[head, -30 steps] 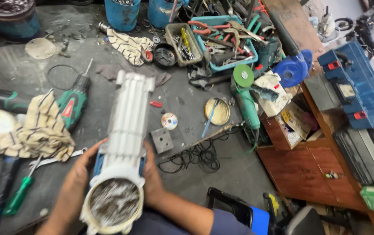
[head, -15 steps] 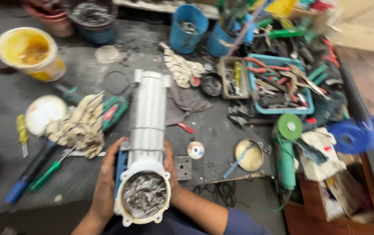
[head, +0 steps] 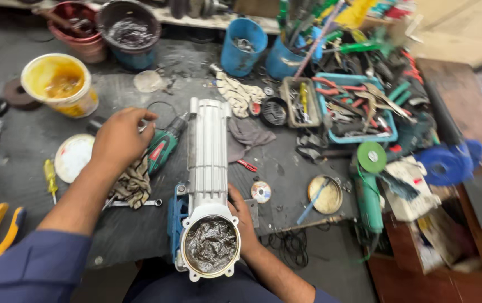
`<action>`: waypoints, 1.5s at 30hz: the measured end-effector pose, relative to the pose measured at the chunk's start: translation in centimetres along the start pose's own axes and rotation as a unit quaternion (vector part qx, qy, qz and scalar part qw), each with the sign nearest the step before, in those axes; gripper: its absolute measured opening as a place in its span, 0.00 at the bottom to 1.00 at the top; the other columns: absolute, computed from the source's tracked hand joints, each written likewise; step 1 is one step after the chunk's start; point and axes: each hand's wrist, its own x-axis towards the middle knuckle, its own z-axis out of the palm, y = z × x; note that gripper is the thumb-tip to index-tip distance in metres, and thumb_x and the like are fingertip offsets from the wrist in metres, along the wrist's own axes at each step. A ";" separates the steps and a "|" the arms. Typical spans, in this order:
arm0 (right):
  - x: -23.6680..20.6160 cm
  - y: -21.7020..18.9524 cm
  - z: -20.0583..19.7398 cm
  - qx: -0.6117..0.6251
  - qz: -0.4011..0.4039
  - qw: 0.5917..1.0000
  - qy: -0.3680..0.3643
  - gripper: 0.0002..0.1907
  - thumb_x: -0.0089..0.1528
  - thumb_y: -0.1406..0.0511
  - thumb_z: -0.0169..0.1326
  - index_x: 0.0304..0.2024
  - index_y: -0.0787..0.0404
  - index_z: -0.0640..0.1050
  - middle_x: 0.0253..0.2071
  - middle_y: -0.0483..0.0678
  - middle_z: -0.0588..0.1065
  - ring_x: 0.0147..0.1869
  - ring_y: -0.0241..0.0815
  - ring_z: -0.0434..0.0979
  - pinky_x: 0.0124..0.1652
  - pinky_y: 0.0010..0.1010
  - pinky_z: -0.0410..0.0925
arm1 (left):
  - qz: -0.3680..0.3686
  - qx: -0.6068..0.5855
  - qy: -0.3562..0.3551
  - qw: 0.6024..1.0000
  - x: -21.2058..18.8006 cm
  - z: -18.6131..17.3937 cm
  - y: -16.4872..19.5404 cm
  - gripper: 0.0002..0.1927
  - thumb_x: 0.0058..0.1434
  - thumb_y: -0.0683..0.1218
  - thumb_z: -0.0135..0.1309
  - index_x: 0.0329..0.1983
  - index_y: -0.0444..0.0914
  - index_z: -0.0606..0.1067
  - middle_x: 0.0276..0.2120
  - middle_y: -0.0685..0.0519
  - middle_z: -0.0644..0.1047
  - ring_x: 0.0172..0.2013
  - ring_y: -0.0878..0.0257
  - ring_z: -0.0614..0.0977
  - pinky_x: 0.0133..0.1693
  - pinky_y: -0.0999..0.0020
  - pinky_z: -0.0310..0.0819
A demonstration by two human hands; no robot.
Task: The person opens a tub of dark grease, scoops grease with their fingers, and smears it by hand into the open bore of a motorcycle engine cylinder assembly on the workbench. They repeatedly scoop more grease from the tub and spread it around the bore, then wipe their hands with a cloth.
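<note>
Both hands are mine: my right hand (head: 245, 216) grips the side of the long grey ribbed motor housing (head: 207, 163) lying on the dark workbench (head: 286, 174), its near open end packed with dark grease (head: 210, 245). I have my left hand (head: 120, 137) loosely curled, fingers bent down onto the work gloves (head: 134, 182) left of the housing, beside a green drill (head: 162, 148).

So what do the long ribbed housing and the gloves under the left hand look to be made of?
Ribbed housing: probably cast aluminium, judging by its pale matte grey and moulded fins; dark grease fills its open end. Gloves: knitted fabric, cream and soiled, lying limp and creased under the left hand.
</note>
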 end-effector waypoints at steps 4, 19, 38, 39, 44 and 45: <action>-1.6 -1.9 1.0 -0.159 -0.110 0.979 0.062 0.29 0.69 0.60 0.51 0.69 0.66 0.65 0.66 0.53 0.71 0.70 0.46 0.69 0.66 0.38 0.63 | 0.047 0.227 0.011 0.973 3.3 1.8 -0.9 0.15 0.60 0.53 0.62 0.45 0.39 0.83 0.41 0.43 0.82 0.42 0.45 0.83 0.42 0.51 0.77; -7.6 -3.7 3.7 -0.140 -0.244 0.918 0.278 0.24 0.73 0.58 0.40 0.63 0.71 0.68 0.63 0.60 0.72 0.68 0.50 0.73 0.66 0.44 0.65 | -0.103 0.175 -0.094 0.975 6.7 2.3 -3.6 0.21 0.59 0.58 0.65 0.42 0.35 0.83 0.44 0.36 0.81 0.45 0.39 0.83 0.44 0.46 0.77; -3.2 -10.1 -0.4 -0.214 -0.306 0.924 0.081 0.22 0.73 0.56 0.50 0.59 0.67 0.73 0.54 0.54 0.74 0.54 0.46 0.77 0.59 0.41 0.70 | -0.031 -0.134 -0.142 0.980 -11.7 -13.0 12.7 0.09 0.55 0.51 0.64 0.37 0.46 0.79 0.32 0.61 0.75 0.31 0.68 0.79 0.30 0.71 0.78; -3.0 -10.7 -0.2 -0.228 -0.321 0.918 0.049 0.22 0.73 0.55 0.51 0.59 0.67 0.74 0.54 0.54 0.74 0.54 0.46 0.77 0.58 0.40 0.71 | -0.042 -0.112 -0.164 0.979 -12.3 -12.4 13.2 0.09 0.56 0.52 0.64 0.37 0.47 0.79 0.32 0.61 0.75 0.31 0.68 0.79 0.31 0.71 0.77; -2.3 -12.5 0.4 -0.323 -0.415 0.847 -0.083 0.20 0.71 0.53 0.54 0.52 0.64 0.77 0.52 0.53 0.75 0.56 0.48 0.78 0.53 0.39 0.73 | -0.140 -0.032 -0.204 0.969 -15.0 -9.9 15.5 0.11 0.55 0.53 0.64 0.37 0.47 0.78 0.33 0.62 0.76 0.33 0.69 0.81 0.34 0.70 0.76; -2.2 -12.7 0.4 -0.341 -0.440 0.825 -0.101 0.19 0.71 0.54 0.55 0.50 0.64 0.78 0.52 0.54 0.75 0.56 0.48 0.79 0.53 0.40 0.73 | -0.170 -0.015 -0.205 0.964 -15.3 -9.6 15.9 0.11 0.55 0.54 0.64 0.37 0.47 0.78 0.33 0.61 0.76 0.33 0.68 0.81 0.35 0.70 0.77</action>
